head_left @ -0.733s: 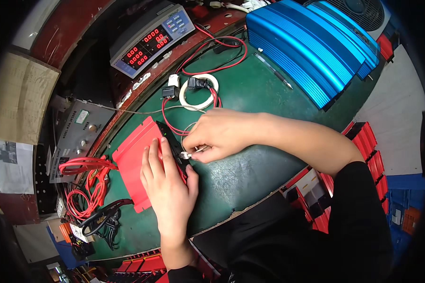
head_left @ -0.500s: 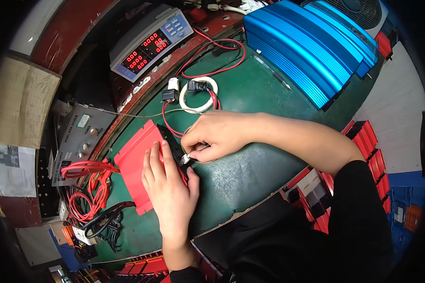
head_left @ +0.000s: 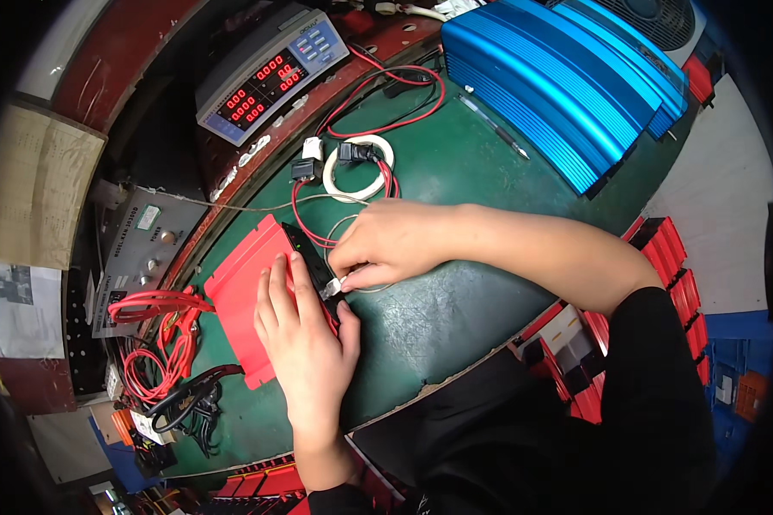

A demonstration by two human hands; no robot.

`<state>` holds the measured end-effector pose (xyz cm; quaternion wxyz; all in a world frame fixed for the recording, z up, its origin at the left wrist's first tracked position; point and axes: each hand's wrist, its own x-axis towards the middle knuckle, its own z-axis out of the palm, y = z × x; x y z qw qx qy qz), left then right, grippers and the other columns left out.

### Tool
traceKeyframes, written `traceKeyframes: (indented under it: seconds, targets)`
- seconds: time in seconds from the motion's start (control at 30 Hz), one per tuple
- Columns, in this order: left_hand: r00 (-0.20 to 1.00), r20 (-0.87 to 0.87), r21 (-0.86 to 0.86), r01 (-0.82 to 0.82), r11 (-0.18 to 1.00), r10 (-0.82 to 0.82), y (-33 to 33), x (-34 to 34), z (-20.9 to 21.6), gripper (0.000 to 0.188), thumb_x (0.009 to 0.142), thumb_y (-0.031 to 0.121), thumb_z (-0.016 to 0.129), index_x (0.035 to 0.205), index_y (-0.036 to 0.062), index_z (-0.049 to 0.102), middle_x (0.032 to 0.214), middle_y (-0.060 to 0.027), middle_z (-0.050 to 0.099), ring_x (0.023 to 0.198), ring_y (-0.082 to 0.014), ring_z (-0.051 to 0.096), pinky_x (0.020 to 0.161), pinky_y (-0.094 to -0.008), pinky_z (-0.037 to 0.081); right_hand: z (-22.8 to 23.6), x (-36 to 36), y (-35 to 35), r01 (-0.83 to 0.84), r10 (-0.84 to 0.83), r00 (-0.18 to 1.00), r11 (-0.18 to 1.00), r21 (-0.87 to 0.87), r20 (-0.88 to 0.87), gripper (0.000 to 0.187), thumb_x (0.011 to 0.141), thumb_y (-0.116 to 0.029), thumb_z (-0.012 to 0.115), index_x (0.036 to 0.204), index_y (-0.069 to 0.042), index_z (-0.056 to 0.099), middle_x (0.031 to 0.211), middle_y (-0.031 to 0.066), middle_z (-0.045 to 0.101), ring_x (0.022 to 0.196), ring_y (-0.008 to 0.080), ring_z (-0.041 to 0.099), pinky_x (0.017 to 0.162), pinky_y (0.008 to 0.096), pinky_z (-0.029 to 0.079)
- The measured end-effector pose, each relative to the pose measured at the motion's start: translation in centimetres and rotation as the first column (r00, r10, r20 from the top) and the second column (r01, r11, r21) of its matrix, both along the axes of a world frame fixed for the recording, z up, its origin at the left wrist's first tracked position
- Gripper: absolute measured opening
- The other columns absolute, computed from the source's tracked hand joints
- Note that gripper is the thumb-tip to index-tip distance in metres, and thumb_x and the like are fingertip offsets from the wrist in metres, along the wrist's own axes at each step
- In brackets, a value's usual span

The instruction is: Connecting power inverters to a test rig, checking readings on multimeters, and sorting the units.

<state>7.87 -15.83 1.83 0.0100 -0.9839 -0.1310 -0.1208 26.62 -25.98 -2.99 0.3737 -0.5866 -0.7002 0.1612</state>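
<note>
Left of the red box [head_left: 240, 296] lie red leads [head_left: 159, 298]. Your left hand [head_left: 307, 356] rests on the box, fingers stretched over its top and gripping nothing, thumb beside the near end of its black panel [head_left: 313, 263]. The panel's long axis follows the box's right side. At that side is the pale plug [head_left: 331, 288], slanting across the panel; you cannot tell how deep it sits. Right of the box, your right hand [head_left: 391, 245], the nearer one, pinches the plug, which lies at its fingertips, toward the box.
</note>
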Motion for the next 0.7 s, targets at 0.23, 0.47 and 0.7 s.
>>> traceKeyframes:
  seconds: [0.23,0.47,0.7]
  targets:
    - [1.000,-0.005,-0.043,0.029,0.999,-0.029,0.0,0.2,-0.2,0.072,0.080,0.016,0.064,0.145,-0.0021,0.037,0.146,-0.0236,0.041,0.136,-0.0414,0.038,0.112,-0.0503,0.030,-1.2,-1.1,0.2,0.058,-0.057,0.998,0.993,0.107,-0.009,0.019,0.090,-0.027,0.065,0.090,-0.008,0.062,0.083,0.0090,0.066,0.076,0.0341,0.065,0.062,0.0449,0.050]
    - [1.000,-0.001,-0.023,0.022,0.999,-0.022,0.1,0.0,-0.3,0.074,0.080,0.017,0.064,0.146,-0.0032,0.036,0.147,-0.0239,0.040,0.137,-0.0418,0.037,0.113,-0.0502,0.029,-0.2,-1.3,0.1,0.070,-0.128,0.944,0.978,0.195,0.305,0.019,0.083,-0.027,0.068,0.087,-0.010,0.062,0.084,0.0064,0.063,0.076,0.0291,0.066,0.064,0.0433,0.053]
    - [0.999,-0.003,0.013,0.043,0.999,-0.043,0.2,0.1,-0.5,0.074,0.079,0.020,0.063,0.144,-0.0062,0.037,0.145,-0.0242,0.042,0.135,-0.0423,0.039,0.111,-0.0520,0.031,-1.3,-1.2,0.3,0.282,-0.314,0.821,0.949,0.139,0.476,0.026,0.080,-0.020,0.070,0.101,-0.009,0.061,0.093,0.0055,0.059,0.081,0.0267,0.065,0.065,0.0390,0.055]
